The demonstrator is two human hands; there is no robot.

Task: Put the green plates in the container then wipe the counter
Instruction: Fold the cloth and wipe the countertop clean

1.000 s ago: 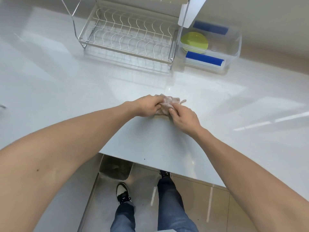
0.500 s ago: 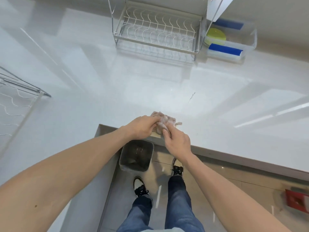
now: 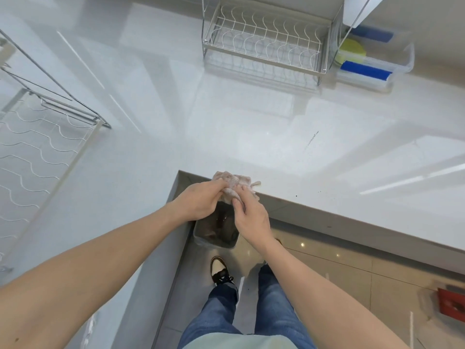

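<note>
No writing is readable anywhere. Both hands, left hand (image 3: 198,201) and right hand (image 3: 251,217), grip a crumpled cloth (image 3: 232,183) at the tabletop's (image 3: 251,137) inner corner edge. Green plates (image 3: 351,52), partly hidden, sit in the clear container (image 3: 402,64) at the far edge.

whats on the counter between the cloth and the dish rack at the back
Bare white counter in the head view; nothing sits between the cloth and the dish rack.

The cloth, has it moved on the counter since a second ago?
Yes. The cloth, gripped by the left hand and right hand, has come toward the person, away from the dish rack, to the counter edge above the bin.
</note>
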